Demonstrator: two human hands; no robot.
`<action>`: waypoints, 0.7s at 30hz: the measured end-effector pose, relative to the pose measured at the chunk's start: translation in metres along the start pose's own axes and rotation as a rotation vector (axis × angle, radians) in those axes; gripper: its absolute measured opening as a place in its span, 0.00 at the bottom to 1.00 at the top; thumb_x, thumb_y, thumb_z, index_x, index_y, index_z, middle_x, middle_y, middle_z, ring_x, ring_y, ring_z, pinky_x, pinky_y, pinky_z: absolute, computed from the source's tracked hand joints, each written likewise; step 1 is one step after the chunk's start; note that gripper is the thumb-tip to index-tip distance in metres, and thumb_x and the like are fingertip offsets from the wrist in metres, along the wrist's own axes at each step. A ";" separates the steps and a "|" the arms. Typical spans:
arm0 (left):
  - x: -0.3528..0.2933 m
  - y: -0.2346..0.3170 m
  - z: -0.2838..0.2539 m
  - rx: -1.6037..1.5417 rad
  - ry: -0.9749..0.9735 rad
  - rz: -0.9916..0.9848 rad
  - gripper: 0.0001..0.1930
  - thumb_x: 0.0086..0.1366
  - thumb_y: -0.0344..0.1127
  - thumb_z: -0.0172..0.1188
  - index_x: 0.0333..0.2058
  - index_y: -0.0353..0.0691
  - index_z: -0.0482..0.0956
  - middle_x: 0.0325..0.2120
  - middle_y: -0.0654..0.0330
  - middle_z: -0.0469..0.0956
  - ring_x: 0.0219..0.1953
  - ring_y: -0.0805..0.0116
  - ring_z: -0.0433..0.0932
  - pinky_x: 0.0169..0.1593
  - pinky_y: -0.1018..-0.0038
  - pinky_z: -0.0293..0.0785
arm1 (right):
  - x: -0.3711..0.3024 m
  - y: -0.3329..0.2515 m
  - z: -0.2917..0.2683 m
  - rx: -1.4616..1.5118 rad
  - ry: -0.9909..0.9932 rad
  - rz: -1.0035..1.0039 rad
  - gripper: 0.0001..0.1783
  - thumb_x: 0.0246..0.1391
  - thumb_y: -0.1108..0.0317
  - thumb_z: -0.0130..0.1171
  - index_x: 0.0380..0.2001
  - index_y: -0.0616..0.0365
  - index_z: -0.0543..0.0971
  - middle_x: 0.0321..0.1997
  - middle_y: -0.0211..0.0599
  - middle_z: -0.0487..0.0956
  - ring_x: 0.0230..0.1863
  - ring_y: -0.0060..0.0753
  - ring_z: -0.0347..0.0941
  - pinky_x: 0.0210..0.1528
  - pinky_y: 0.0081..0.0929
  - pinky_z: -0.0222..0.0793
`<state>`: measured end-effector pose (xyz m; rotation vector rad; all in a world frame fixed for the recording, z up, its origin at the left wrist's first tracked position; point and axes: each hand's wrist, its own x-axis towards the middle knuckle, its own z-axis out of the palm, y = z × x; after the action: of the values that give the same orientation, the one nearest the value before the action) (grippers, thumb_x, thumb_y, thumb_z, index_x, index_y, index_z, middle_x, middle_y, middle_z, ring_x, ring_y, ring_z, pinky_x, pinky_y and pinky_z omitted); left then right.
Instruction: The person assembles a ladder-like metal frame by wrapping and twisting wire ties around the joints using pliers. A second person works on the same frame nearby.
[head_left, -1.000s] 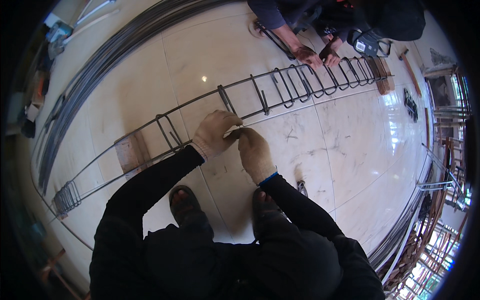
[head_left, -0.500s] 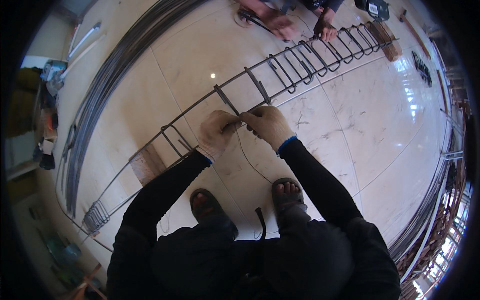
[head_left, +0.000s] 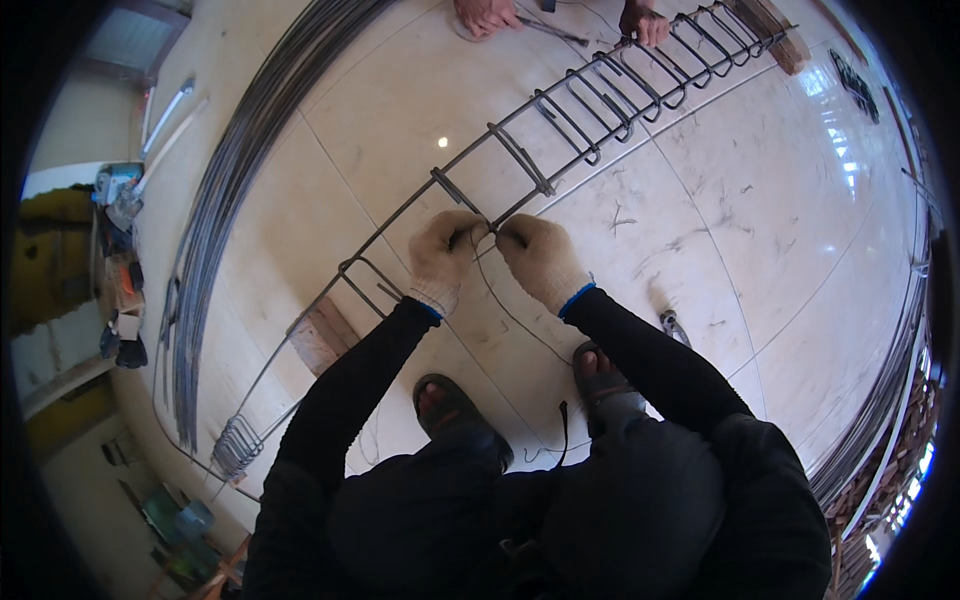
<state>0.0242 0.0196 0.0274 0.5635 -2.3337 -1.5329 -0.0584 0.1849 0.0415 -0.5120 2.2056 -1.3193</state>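
Observation:
A long rebar cage (head_left: 518,158) lies diagonally across the floor in front of me. My left hand (head_left: 438,258), in a cream knitted glove, pinches a thin tie wire (head_left: 505,312) at the cage's near bar. Facing it, my right hand (head_left: 543,264), gloved alike, has its fingers curled closed at the same crossing of bar and stirrup. Its fingertips hide what they grip, probably the wire's other end. From between my hands the wire trails down to the floor by my right foot.
Wood blocks (head_left: 322,338) support the cage. At the far side, a co-worker's hand (head_left: 645,25) rests on it, and another (head_left: 487,18) holds a dark tool (head_left: 555,33). Long rods (head_left: 230,130) lie left; stirrups (head_left: 238,446) are bunched lower left. A metal tool (head_left: 673,326) lies beside my right forearm.
The view has shifted slightly. My hands stay at the same crossing, the right one turned with its fingers drawn in. The co-worker's tool hand has moved left, away from the cage.

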 end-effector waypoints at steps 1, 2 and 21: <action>0.001 0.000 0.002 -0.032 0.005 -0.051 0.02 0.67 0.24 0.70 0.38 0.36 0.87 0.33 0.59 0.87 0.36 0.72 0.85 0.41 0.74 0.80 | -0.002 -0.001 0.003 -0.016 0.037 -0.023 0.12 0.62 0.62 0.60 0.38 0.60 0.85 0.35 0.56 0.84 0.40 0.63 0.82 0.42 0.52 0.77; 0.003 0.000 0.003 -0.063 0.009 -0.101 0.02 0.67 0.24 0.69 0.38 0.36 0.87 0.33 0.60 0.87 0.36 0.73 0.84 0.40 0.74 0.80 | -0.004 -0.001 0.006 -0.031 0.075 -0.045 0.12 0.63 0.63 0.61 0.36 0.60 0.84 0.35 0.56 0.84 0.40 0.64 0.82 0.42 0.52 0.77; 0.014 0.054 0.003 0.049 -0.122 -0.427 0.10 0.70 0.33 0.69 0.45 0.32 0.86 0.35 0.59 0.87 0.38 0.71 0.82 0.43 0.73 0.77 | -0.014 0.000 0.051 -0.123 0.038 -0.060 0.11 0.63 0.61 0.59 0.39 0.55 0.84 0.39 0.49 0.86 0.42 0.58 0.84 0.44 0.51 0.79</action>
<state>0.0022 0.0347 0.0768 1.0644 -2.4587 -1.7303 -0.0162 0.1576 0.0243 -0.6083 2.3297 -1.2388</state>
